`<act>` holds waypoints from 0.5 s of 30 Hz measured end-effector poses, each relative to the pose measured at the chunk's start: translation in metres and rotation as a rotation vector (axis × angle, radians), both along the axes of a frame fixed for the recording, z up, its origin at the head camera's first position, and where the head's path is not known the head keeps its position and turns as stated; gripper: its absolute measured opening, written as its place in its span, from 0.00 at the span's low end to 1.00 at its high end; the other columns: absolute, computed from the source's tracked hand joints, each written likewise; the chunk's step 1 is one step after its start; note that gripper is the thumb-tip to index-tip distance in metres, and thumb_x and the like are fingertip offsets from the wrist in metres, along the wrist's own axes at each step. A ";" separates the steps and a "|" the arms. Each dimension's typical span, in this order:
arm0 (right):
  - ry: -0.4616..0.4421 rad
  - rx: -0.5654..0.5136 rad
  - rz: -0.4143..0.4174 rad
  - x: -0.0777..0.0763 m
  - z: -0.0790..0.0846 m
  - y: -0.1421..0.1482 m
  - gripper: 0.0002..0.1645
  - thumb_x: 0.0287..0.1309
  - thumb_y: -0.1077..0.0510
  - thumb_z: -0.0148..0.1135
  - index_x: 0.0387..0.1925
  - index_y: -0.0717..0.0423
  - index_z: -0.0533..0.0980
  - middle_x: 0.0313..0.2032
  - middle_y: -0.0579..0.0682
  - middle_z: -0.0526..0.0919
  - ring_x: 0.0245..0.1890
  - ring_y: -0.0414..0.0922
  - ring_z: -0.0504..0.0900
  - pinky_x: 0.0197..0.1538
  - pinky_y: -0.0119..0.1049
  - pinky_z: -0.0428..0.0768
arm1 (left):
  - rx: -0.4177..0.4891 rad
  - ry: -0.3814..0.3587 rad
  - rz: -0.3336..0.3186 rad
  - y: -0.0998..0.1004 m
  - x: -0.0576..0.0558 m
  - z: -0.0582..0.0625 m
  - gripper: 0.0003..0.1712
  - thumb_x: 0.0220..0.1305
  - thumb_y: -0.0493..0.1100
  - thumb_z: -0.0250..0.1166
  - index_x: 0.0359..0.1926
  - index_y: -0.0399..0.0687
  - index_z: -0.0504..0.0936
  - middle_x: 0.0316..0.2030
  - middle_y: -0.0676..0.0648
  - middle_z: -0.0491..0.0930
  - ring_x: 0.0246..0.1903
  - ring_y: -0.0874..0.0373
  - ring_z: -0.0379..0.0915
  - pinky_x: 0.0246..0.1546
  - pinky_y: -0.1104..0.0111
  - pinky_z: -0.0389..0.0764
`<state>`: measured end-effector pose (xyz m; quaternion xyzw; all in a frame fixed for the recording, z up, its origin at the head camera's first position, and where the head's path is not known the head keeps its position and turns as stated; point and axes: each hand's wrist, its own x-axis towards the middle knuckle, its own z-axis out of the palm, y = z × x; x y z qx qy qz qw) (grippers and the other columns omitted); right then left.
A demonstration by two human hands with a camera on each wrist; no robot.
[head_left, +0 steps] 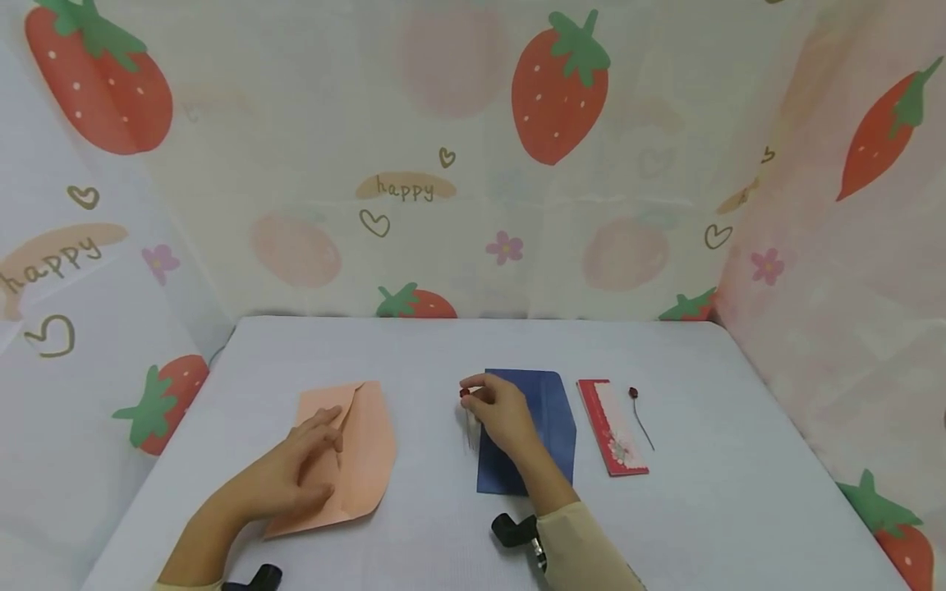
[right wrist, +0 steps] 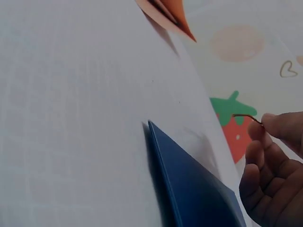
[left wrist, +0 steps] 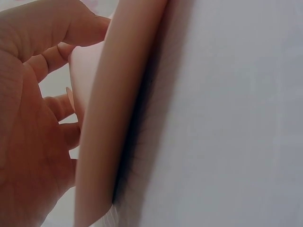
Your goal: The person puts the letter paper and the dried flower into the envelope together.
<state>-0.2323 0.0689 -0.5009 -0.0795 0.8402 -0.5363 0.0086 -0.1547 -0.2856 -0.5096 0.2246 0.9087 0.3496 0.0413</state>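
with left hand resting relaxed on peach paper envelope, pinching in right hand, well apart, thin-stemmed dark-red flower near navy-blue paper envelope.

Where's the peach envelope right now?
In the head view, the peach envelope lies on the left half of the white table, beneath the left hand, left of the blue envelope.

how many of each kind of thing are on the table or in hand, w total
Envelopes: 2 (peach envelope, blue envelope)
Cards: 1 (red-and-white card)
Red flowers: 2 (pinched flower in the right hand, loose flower beside the card)
Total: 5
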 end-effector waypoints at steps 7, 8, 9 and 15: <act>-0.078 -0.148 0.027 0.000 0.003 -0.007 0.20 0.62 0.58 0.71 0.56 0.55 0.82 0.37 0.48 0.86 0.31 0.42 0.82 0.31 0.31 0.78 | 0.007 0.004 0.001 0.001 0.000 0.001 0.28 0.49 0.41 0.75 0.50 0.60 0.74 0.79 0.41 0.55 0.78 0.31 0.43 0.67 0.27 0.51; -0.094 -0.164 0.029 0.001 0.004 -0.009 0.19 0.62 0.57 0.71 0.55 0.54 0.82 0.37 0.48 0.86 0.31 0.42 0.82 0.31 0.32 0.78 | 0.007 0.004 0.001 0.001 0.001 0.001 0.28 0.49 0.41 0.75 0.50 0.60 0.74 0.79 0.41 0.55 0.78 0.31 0.43 0.67 0.26 0.51; -0.111 -0.183 0.032 0.000 0.005 -0.011 0.19 0.63 0.57 0.71 0.54 0.54 0.83 0.37 0.48 0.86 0.31 0.43 0.82 0.31 0.32 0.78 | 0.008 0.003 0.001 0.001 0.001 0.000 0.28 0.49 0.41 0.75 0.50 0.60 0.74 0.79 0.41 0.55 0.78 0.31 0.43 0.67 0.26 0.51; -0.136 -0.228 0.058 -0.001 0.009 -0.024 0.17 0.62 0.55 0.72 0.52 0.50 0.83 0.38 0.47 0.88 0.31 0.46 0.84 0.31 0.33 0.79 | 0.007 -0.010 0.001 -0.001 -0.001 -0.001 0.29 0.49 0.41 0.75 0.50 0.61 0.73 0.79 0.44 0.55 0.79 0.34 0.41 0.69 0.27 0.48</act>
